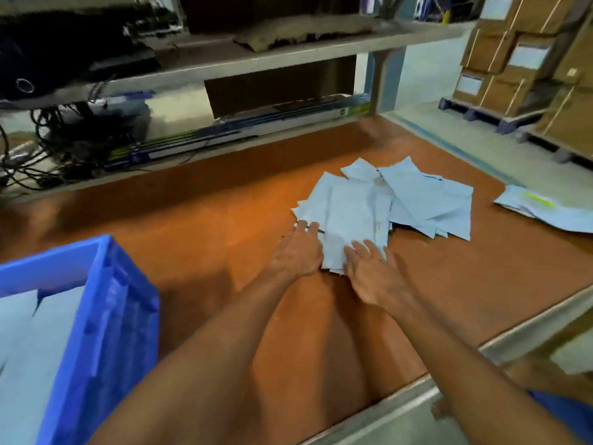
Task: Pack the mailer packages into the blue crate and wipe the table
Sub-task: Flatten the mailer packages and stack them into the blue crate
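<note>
Orange-brown table (pixel 192 220), seen from above and backed by a grey shelf (pixel 256 56) with tangled cables (pixel 48 139) beneath it at left. Strapped cartons (pixel 529 59) stand on a pallet at upper right. A blue crate (pixel 106 300) sits at the table's near-left corner, with pale mailers (pixel 38 332) already inside. A loose pile (pixel 401 200) of overlapping pale-blue mailers lies right of centre on the table, well apart from the crate. One further mailer (pixel 545 210) with a yellow mark lies at the right edge. The left hand (pixel 300 252) rests against the pile's near-left edge, fingers extended. The right hand (pixel 369 271) lies flat on the near corner, fingers spread. Neither hand clasps anything.
</note>
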Motion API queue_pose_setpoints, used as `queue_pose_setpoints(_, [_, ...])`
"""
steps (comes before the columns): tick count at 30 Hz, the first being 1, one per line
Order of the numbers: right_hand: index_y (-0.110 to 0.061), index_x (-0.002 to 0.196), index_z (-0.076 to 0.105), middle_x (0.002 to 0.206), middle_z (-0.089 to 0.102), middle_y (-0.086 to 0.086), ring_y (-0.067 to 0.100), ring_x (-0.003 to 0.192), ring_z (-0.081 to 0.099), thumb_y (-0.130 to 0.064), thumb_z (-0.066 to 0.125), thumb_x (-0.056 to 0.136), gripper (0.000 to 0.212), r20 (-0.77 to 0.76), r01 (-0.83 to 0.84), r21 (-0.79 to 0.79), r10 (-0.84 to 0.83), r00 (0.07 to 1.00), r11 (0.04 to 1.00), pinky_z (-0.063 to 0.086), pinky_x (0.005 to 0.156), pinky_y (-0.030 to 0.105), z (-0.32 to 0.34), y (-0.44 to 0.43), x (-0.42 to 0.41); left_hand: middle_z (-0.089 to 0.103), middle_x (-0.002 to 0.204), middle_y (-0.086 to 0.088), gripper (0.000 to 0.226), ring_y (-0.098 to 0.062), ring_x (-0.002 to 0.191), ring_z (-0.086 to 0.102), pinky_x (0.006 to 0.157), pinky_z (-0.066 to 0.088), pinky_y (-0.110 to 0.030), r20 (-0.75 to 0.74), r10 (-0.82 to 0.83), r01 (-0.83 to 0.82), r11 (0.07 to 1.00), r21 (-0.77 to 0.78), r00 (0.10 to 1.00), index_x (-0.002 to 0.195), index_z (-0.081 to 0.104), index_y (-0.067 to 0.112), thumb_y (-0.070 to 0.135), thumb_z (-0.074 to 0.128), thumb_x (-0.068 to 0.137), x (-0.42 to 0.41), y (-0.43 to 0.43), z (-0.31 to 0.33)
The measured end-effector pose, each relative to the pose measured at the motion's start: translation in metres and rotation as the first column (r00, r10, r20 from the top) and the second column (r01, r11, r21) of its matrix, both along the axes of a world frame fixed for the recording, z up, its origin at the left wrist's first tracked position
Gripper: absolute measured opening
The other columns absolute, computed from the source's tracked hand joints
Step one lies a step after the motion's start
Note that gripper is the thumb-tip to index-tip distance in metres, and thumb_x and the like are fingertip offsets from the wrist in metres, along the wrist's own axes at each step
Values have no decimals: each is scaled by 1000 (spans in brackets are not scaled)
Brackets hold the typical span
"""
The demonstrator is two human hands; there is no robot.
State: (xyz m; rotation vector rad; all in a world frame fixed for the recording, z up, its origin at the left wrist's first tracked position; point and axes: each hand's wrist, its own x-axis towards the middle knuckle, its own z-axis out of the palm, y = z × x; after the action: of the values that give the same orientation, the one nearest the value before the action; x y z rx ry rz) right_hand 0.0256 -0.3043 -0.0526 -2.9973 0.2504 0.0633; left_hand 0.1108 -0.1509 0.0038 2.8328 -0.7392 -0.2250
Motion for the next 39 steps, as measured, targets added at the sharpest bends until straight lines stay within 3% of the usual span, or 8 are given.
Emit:
queue_pose_setpoints(4, [-24,147,39,153,41,-1,22,144,32,-47,11,100,59,71,-4,-81,10,997,997,19,120,48,-29,-12,-15,1,165,-6,70,-30,152,2,119,21,-53,34,-85,80,989,125,996,152,27,7,35,32,88,52,-32,-39])
queue_pose_setpoints(7, [-20,142,49,146,51,4,24,135,44,-44,16,102,57,160,9,-75,3,987,997,24,117,43,-43,-10,-32,-8,165,4,69,-29,152,-4,119,15,-59,-1,-43,42,985,169,999,155,15,29,50,8,90,79,-40,-63])
queue_pose_setpoints(12, [-20,134,59,139,58,2,23,131,50,-43,25,101,52,191,10,-58,2,982,998,25,115,41,-41,-6,-60,0,166,6,58,-29,152,0,121,15,-53,-54,16,-8,989,148,998,155,1,40,56,11,99,63,-21,-73])
queue_pose_setpoints(18, [-22,120,66,126,66,-1,22,121,57,-43,30,99,46,231,-97,-25,101,968,995,26,112,42,-36,32,-104,19,163,7,63,-26,150,18,118,23,-53,-35,174,-172,983,59,984,152,15,46,66,12,93,-39,68,-80])
queue_pose_setpoints(22, [-25,110,71,115,70,-5,18,114,61,-44,37,97,41,335,-164,-3,156,929,986,28,109,43,-38,62,-144,25,159,9,57,-24,147,19,114,29,-53,5,246,-246,969,23,969,151,23,44,62,29,97,-129,123,-69])
queue_pose_setpoints(28, [-29,143,46,153,41,3,26,140,35,-56,32,95,57,348,-91,101,51,936,991,29,114,51,-11,73,-102,17,160,3,69,-27,149,12,115,25,-56,97,328,-320,943,-91,940,153,15,41,69,33,93,-140,129,-59])
queue_pose_setpoints(32, [-34,156,13,166,3,4,33,151,-2,-67,24,93,72,105,-97,54,91,990,994,3,121,56,-22,85,-50,0,165,6,72,-38,150,-2,115,18,-62,53,310,-312,949,39,949,154,-1,44,74,21,92,-116,109,-72])
queue_pose_setpoints(39, [-26,158,7,165,-4,4,32,150,-12,-51,13,101,62,200,-149,2,146,969,989,-3,121,53,-61,94,-52,6,166,2,57,-38,149,9,116,21,-54,147,272,-282,958,58,951,156,5,38,50,18,102,-124,113,-88])
